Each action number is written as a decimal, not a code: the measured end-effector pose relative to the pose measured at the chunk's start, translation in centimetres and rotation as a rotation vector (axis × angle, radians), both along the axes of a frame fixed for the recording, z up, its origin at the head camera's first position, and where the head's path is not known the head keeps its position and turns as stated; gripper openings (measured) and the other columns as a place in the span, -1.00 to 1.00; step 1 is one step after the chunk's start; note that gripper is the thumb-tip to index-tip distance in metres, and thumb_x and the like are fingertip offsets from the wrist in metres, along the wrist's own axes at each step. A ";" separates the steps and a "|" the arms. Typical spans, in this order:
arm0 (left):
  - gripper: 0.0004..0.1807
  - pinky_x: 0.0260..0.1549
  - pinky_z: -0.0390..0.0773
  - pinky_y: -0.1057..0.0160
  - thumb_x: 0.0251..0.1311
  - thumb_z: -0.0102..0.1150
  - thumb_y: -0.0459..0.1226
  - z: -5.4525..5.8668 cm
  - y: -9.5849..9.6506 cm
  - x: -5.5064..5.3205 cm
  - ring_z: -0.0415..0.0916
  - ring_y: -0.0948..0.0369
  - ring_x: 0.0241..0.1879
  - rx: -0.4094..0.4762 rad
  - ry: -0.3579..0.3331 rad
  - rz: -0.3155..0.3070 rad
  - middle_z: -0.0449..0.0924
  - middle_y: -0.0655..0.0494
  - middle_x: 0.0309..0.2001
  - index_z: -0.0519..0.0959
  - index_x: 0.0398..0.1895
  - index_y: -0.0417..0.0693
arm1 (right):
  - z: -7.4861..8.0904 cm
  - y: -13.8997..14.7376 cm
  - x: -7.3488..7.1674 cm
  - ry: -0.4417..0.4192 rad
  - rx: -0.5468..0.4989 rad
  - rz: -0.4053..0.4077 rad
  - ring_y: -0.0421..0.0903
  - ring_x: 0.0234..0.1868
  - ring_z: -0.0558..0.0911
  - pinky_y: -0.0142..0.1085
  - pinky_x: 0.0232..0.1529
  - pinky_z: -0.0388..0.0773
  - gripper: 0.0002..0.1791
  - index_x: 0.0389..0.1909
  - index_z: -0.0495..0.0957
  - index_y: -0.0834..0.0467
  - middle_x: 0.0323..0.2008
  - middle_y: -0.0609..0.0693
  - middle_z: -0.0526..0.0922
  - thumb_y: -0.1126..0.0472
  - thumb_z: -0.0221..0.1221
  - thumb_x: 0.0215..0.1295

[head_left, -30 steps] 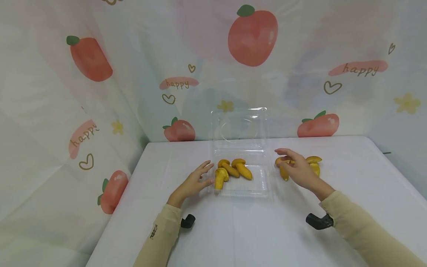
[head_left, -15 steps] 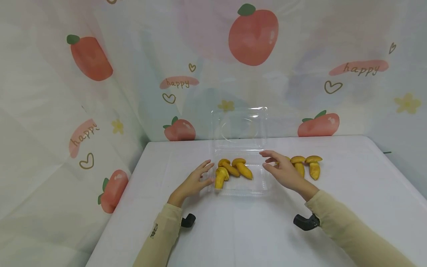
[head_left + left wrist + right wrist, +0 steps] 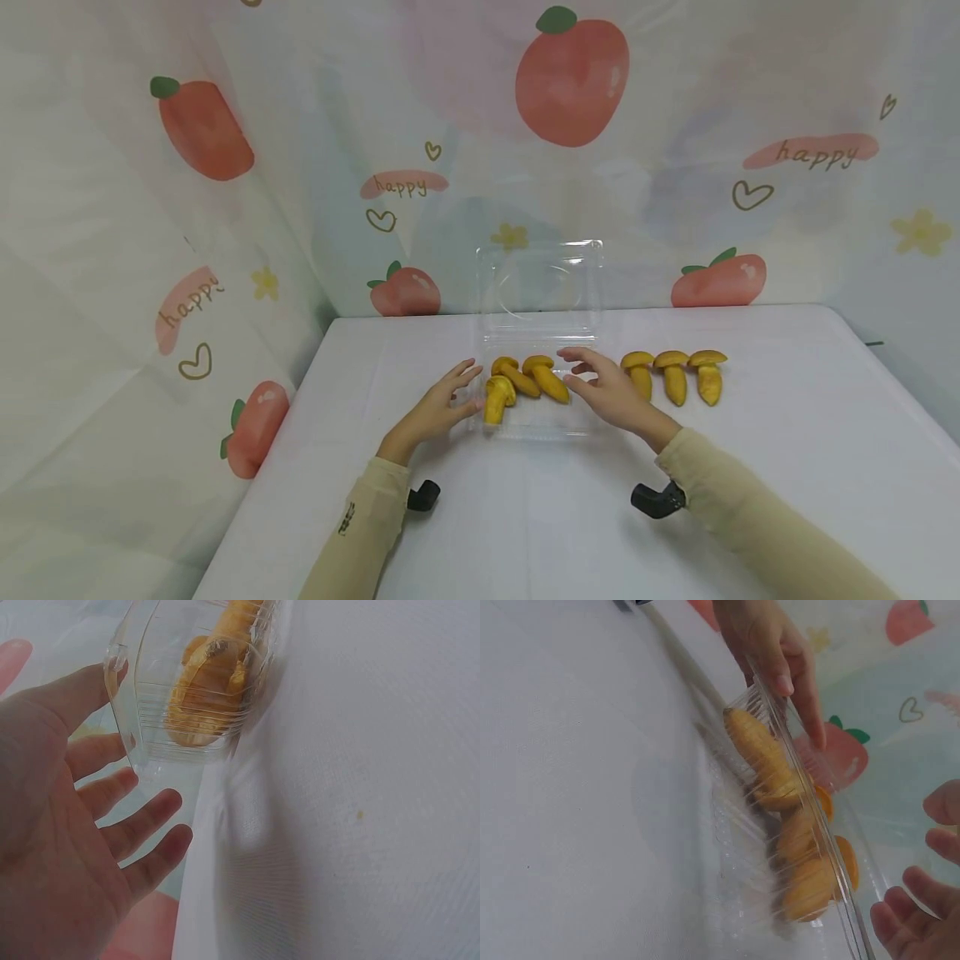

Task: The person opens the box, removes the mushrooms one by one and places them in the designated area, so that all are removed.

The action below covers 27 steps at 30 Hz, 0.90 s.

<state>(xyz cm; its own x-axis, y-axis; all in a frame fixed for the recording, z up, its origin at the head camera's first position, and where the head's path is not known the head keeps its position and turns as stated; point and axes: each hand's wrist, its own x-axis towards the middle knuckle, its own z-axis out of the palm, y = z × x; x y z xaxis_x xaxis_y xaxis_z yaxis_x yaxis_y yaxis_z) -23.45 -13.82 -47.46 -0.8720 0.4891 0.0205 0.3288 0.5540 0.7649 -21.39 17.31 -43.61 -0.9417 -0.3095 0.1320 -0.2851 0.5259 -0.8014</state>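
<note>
A clear plastic clamshell box [image 3: 540, 431] stands on the table with its lid [image 3: 540, 279] raised at the back. Three yellow mushrooms [image 3: 551, 383] lie in its left and middle part. At the box's left side is my left hand [image 3: 429, 414], fingers spread and fairly straight; the left wrist view has its thumb and a finger at the clear rim [image 3: 114, 701]. My right hand [image 3: 613, 398] hovers over the box's right side, fingers apart, holding nothing. Right of it, three more mushrooms [image 3: 675, 383] lie in a row on the table, the nearest partly covered by the hand.
A white cloth covers the table [image 3: 525, 517]. Behind and to the left hangs a pale curtain [image 3: 465, 100] printed with fruit and lettering. A black wrist mount [image 3: 658, 500] sticks out from the right sleeve, another black mount [image 3: 424, 496] from the left.
My right hand has moved left, from above the row of mushrooms to the box's right side, so the row shows more. My left hand, the box and the mushrooms stay in place.
</note>
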 end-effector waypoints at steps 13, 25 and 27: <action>-0.26 0.41 0.31 -0.27 0.42 0.19 -0.20 0.2 0.2 0.2 0.11 -0.15 0.56 0.012 -0.011 0.001 -0.07 -0.09 0.65 0.16 0.58 -0.11 | -2.1 -2.0 -0.7 -0.019 0.018 0.034 0.37 0.28 0.46 0.23 0.25 0.49 -0.46 0.41 0.28 0.35 0.36 0.39 0.37 0.23 0.07 0.52; -0.25 0.40 0.31 -0.28 0.41 0.20 -0.17 0.2 0.2 0.2 0.15 -0.16 0.54 0.020 -0.016 -0.002 -0.07 -0.10 0.64 0.16 0.58 -0.11 | -2.9 -2.6 -1.3 0.010 0.089 0.044 0.33 0.39 0.36 0.23 0.38 0.37 -0.41 0.44 0.28 0.30 0.38 0.37 0.35 0.29 0.12 0.43; -0.25 0.41 0.31 -0.28 0.41 0.20 -0.18 0.3 0.2 0.2 0.16 -0.16 0.53 0.017 -0.016 -0.004 -0.07 -0.10 0.64 0.16 0.58 -0.12 | -2.9 -2.7 -1.3 0.014 0.113 0.040 0.33 0.36 0.39 0.22 0.37 0.39 -0.38 0.45 0.28 0.30 0.37 0.38 0.35 0.29 0.14 0.41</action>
